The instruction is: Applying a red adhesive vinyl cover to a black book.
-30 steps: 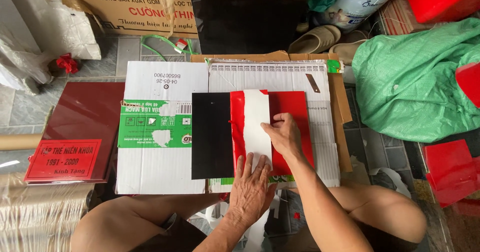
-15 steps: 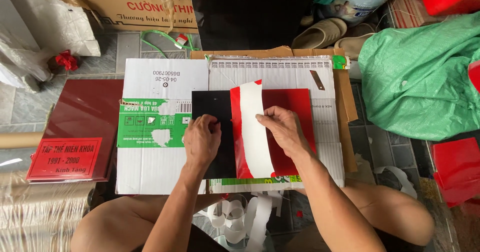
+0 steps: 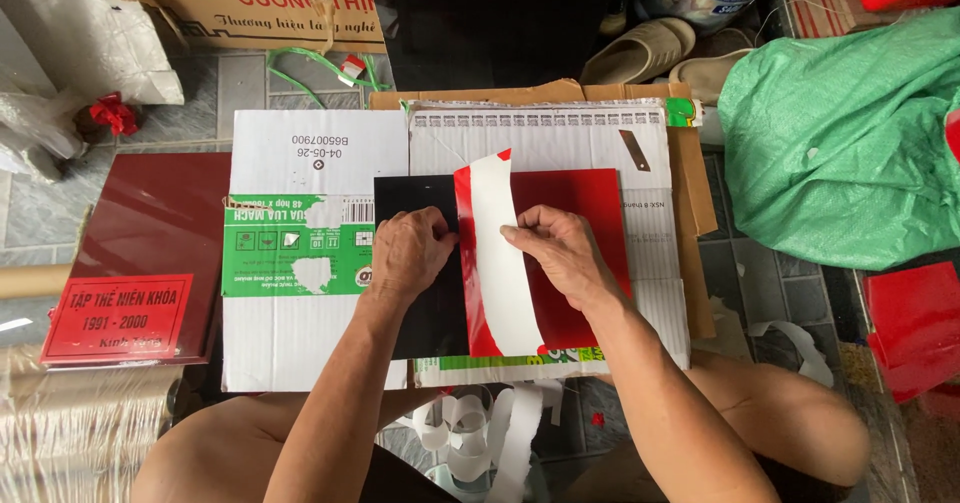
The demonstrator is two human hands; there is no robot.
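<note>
Far left on the floor: dark red plaque (image 3: 150,223) with red label, beside flattened cardboard (image 3: 310,153) carrying the work. Left hand (image 3: 412,253) fingers curled, pressing down on black panel (image 3: 415,195) near cardboard's middle, at the panel's right edge. Right hand (image 3: 562,253) fingertips pressed together, pinching curled white backing strip (image 3: 497,263) peeled off red sheet (image 3: 590,213) lying just right of the black panel; green sack (image 3: 850,143) far right.

Flattened white-green carton (image 3: 300,263) underneath; red rectangular sign (image 3: 115,318) far left.
</note>
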